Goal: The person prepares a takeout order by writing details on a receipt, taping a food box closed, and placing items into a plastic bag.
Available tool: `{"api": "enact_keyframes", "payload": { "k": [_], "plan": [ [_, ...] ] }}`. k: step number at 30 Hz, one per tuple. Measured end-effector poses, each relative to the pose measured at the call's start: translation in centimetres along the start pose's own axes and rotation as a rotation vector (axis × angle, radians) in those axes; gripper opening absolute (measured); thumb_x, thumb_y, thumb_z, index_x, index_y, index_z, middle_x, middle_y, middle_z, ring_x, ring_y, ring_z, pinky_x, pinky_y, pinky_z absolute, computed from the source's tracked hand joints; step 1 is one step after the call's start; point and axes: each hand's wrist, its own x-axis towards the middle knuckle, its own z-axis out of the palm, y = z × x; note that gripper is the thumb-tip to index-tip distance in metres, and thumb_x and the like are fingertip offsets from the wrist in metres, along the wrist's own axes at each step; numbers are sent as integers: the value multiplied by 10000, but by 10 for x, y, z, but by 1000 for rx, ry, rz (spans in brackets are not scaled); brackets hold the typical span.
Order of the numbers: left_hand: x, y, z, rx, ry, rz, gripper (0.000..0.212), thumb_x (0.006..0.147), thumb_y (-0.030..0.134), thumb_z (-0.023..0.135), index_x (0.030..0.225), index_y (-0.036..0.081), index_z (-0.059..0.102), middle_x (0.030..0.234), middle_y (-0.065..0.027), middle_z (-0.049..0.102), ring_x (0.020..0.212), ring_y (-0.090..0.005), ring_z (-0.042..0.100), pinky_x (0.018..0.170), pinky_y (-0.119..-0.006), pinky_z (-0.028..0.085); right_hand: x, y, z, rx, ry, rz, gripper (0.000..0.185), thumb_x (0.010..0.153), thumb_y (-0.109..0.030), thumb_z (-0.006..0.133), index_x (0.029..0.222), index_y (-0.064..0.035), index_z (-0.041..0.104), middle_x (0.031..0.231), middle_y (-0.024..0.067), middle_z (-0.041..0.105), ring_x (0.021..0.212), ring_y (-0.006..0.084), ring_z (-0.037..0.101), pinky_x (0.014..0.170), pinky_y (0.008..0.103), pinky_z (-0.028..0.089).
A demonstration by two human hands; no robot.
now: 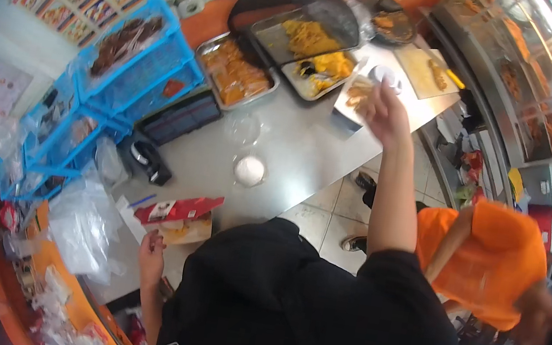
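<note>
My right hand (pixel 386 111) reaches across the far end of the steel counter, blurred, above a white open box with pale brown food (pixel 357 94). Its fingers are beside or on a round white container (pixel 384 75); the blur hides whether they grip it. Close to my body, my left hand (pixel 154 246) has its fingers curled beside an open red-and-white cardboard food box (pixel 180 214) with yellowish food inside. Whether that hand touches the box is unclear. Mid-counter stands a clear cup with white contents (pixel 250 170), and behind it a clear plastic container (pixel 243 128).
Metal trays hold orange-brown food (pixel 238 71) and yellow food (pixel 318 73). Blue plastic baskets (pixel 134 60), a black handheld device (pixel 150 161) and plastic bags (pixel 84 220) line the left. A person in orange (pixel 484 259) bends at right, below a lit display cabinet (pixel 534 78).
</note>
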Motion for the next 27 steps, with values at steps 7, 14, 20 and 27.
{"api": "enact_keyframes", "payload": {
  "k": [7, 14, 20, 27],
  "plan": [
    [38, -28, -12, 195, -74, 115, 316, 992, 184, 620, 1252, 6, 637, 1028, -165, 730, 919, -266, 709, 851, -376, 543, -116, 213, 101, -1180, -263, 966, 401, 970, -167, 643, 1362, -86, 623, 1117, 189, 735, 1076, 287, 701, 933, 371, 545],
    [45, 10, -30, 239, -194, 142, 310, 977, 179, 641, 1249, 31, 650, 960, -151, 729, 874, -258, 704, 810, -375, 541, -106, 329, 163, -1524, -338, 264, 317, 913, -88, 594, 1207, -56, 709, 1201, 165, 694, 1088, 368, 674, 932, 443, 552],
    [32, -11, -60, 191, -299, 271, 319, 984, 150, 639, 1283, 39, 634, 906, -104, 698, 818, -195, 658, 773, -332, 527, -86, 416, 201, -1998, -390, 137, 429, 896, -90, 567, 1319, -99, 643, 1382, 124, 590, 1098, 321, 681, 846, 432, 593],
    [24, -89, -118, 80, -322, 233, 305, 985, 160, 648, 1269, 47, 647, 945, -111, 705, 813, -205, 653, 767, -346, 527, -75, 435, 226, -2100, -164, 203, 410, 897, -172, 594, 1302, -143, 648, 1263, 148, 666, 1097, 327, 680, 827, 453, 601]
  ]
}}
